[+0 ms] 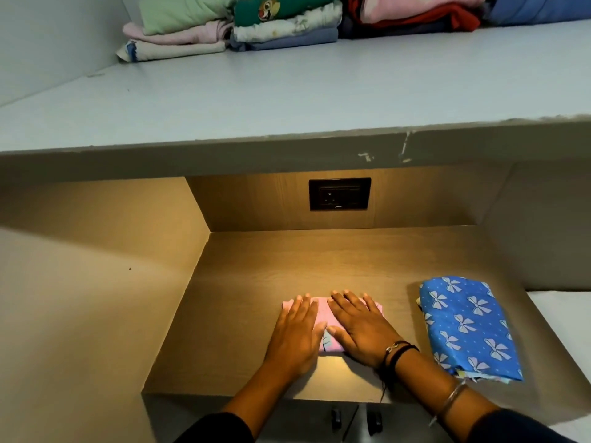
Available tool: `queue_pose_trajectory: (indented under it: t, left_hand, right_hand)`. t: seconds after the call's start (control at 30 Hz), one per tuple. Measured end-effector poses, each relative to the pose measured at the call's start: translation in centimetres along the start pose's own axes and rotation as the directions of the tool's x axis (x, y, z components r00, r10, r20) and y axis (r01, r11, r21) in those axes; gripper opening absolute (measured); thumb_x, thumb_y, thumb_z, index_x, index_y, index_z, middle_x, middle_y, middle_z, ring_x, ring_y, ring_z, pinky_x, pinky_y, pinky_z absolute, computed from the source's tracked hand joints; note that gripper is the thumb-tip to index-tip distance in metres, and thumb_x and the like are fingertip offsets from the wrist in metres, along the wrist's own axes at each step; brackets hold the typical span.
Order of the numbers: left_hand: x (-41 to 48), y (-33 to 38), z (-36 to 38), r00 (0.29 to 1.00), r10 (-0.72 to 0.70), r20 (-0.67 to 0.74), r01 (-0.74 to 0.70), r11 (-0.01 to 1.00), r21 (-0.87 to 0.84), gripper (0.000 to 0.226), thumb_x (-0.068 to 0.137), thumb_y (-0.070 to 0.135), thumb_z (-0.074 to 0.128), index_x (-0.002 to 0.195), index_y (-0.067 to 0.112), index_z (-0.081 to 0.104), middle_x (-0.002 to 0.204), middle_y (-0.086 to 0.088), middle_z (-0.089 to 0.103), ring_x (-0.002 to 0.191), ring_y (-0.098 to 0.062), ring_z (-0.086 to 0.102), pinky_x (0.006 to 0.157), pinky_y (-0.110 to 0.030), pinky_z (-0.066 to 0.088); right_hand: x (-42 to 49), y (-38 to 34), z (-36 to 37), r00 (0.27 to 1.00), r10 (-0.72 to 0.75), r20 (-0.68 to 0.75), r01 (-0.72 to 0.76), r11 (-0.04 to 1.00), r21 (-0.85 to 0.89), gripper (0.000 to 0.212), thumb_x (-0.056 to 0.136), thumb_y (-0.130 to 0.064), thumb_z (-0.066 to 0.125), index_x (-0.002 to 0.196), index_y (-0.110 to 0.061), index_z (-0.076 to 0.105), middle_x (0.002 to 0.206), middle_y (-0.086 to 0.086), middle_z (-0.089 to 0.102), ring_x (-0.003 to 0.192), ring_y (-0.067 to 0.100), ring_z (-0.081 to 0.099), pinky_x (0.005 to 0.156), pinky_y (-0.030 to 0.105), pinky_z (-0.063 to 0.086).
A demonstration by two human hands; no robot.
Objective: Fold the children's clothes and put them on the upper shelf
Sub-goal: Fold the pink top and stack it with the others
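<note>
Left hand (pixel 295 334), right hand (pixel 361 330) flat atop garment (pixel 321 311)

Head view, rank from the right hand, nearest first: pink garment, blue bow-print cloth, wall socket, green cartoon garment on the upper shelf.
1. Pink garment: directly under the right hand, pressed flat.
2. Blue bow-print cloth: to the hand's right, on the same lower surface.
3. Wall socket: on the back wall, ahead.
4. Green cartoon garment: in a stack on the upper shelf, farthest.
</note>
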State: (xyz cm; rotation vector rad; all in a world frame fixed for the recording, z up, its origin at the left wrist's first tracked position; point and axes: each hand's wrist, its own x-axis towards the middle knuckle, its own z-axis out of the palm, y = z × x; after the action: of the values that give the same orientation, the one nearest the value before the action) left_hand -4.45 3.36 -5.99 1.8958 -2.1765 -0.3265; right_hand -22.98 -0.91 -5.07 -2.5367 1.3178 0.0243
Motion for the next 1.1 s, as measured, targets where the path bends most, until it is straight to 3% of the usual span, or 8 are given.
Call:
queue_pose_trajectory:
  t: [0.27,0.4,0.5,0.57,0.63,0.73,0.93,1.1]
  left_hand:
    - [0.6,-1.0,-0.6,0.996,-0.005,0.095,0.0,0.998,0.061,0.064,0.101,0.051,0.019,0.155,0.02,0.005,0.165,-0.002,0.002,0.152,-0.02,0.001,0.119,-0.037,-0.008]
    - [-0.8,0.6,-1.8,0.952,-0.288,-0.1,0.285,0.958,-0.044,0.065,0.093,0.053,0.046,0.149,0.022,0.031,0.161,-0.004,0.023,0.145,-0.025,0.027,0.118,-0.042,0.025]
    - [-2.9,2.6,-1.4,0.798,-0.574,-0.184,0.509,0.805,-0.304,0.045,0.085,0.045,0.062,0.124,0.024,0.051,0.132,-0.004,0.055,0.109,-0.022,0.059,0.088,-0.04,0.055]
    - [-3.4,3.7,-1.0,0.726,-0.683,0.078,0.596,0.568,-0.568,0.032,0.084,0.039,0.066,0.108,0.021,0.055,0.113,-0.004,0.065,0.092,-0.022,0.065,0.078,-0.042,0.059]
    - [-3.1,4.6,-1.1,0.702,-0.612,0.365,0.633,0.3,-0.713,0.03,0.084,0.036,0.067,0.104,0.015,0.061,0.1,-0.005,0.072,0.082,-0.022,0.068,0.068,-0.036,0.06]
    - [-1.2,4.9,-2.6,0.679,-0.544,0.493,0.647,0.127,-0.752,0.031,0.09,0.033,0.061,0.101,0.005,0.068,0.085,-0.011,0.07,0.065,-0.021,0.058,0.049,-0.024,0.04]
    - [3.3,8.3,-5.8,0.74,-0.141,0.658,0.613,-0.262,-0.746,0.028,0.096,0.025,0.051,0.11,0.004,0.064,0.085,-0.012,0.073,0.077,-0.025,0.068,0.074,-0.035,0.054]
    - [6.3,14.5,-5.5,0.901,0.007,0.434,0.428,-0.186,-0.885,0.033,0.091,0.017,0.061,0.119,-0.001,0.062,0.116,-0.023,0.069,0.102,-0.033,0.067,0.088,-0.042,0.057]
  right_hand:
    - [1.9,-0.1,-1.8,0.994,0.109,0.015,-0.11,0.99,0.093,0.07,0.08,-0.064,0.049,0.139,-0.029,0.036,0.137,0.002,0.046,0.124,0.025,0.042,0.1,0.044,0.035]
    - [2.8,-0.8,-3.0,0.929,0.348,0.122,-0.369,0.89,0.268,0.072,0.059,-0.058,0.078,0.115,-0.023,0.048,0.108,-0.001,0.059,0.098,0.021,0.056,0.08,0.036,0.049]
    - [3.1,-0.9,-3.3,0.852,0.409,0.326,-0.518,0.746,0.419,0.058,0.06,-0.041,0.086,0.104,-0.015,0.059,0.1,0.003,0.068,0.089,0.021,0.063,0.071,0.031,0.052]
    - [3.1,-1.0,-3.3,0.847,0.389,0.362,-0.526,0.711,0.466,0.048,0.064,-0.032,0.086,0.101,-0.007,0.068,0.1,0.008,0.071,0.088,0.022,0.065,0.076,0.031,0.053]
    - [2.8,-1.1,-3.3,0.856,0.375,0.355,-0.516,0.642,0.567,0.03,0.07,-0.023,0.082,0.091,-0.005,0.07,0.094,0.01,0.07,0.08,0.021,0.062,0.074,0.03,0.051]
    - [1.8,-1.0,-4.1,0.879,0.34,0.333,-0.462,0.439,0.771,0.009,0.078,-0.01,0.074,0.085,-0.009,0.069,0.088,0.008,0.068,0.075,0.02,0.061,0.073,0.03,0.052]
    - [-2.2,1.0,-9.2,0.943,0.313,0.115,-0.209,0.284,0.936,0.024,0.087,-0.001,0.062,0.111,-0.006,0.063,0.096,0.006,0.07,0.08,0.015,0.068,0.075,0.026,0.055]
    - [-6.9,4.8,-12.6,0.876,0.478,-0.066,-0.046,0.218,0.975,0.018,0.09,-0.024,0.065,0.105,-0.014,0.062,0.095,0.001,0.073,0.073,0.002,0.069,0.06,0.016,0.053]
